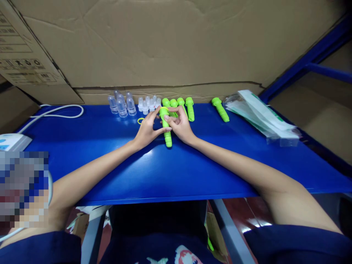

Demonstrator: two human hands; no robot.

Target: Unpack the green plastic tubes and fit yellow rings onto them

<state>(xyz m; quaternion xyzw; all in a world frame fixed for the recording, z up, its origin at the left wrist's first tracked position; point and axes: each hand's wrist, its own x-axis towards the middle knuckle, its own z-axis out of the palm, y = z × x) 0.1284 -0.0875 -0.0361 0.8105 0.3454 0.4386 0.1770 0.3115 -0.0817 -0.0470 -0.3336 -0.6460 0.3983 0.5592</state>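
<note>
Between both hands is a lime-green ribbed plastic tube (168, 138) with a wider head, its narrow end tilted toward me. My left hand (150, 128) grips it from the left, thumb on the shaft and fingers at the head. From the right, my right hand (180, 126) closes on it too, thumb against the front and index finger at the top. A yellow ring (164, 109) sits around the head, partly hidden by fingers. Another yellow ring (140, 121) lies on the table beside my left hand. Behind my hands stand several similar green tubes (189, 109), partly covered.
Clear plastic cups (121, 106) and smaller clear white-based pieces (145, 107) stand along the back of the blue table (154, 172). One green tube (220, 110) lies apart, near plastic bags (264, 115). Cardboard (165, 44) walls the back. A white cable (59, 112) lies left.
</note>
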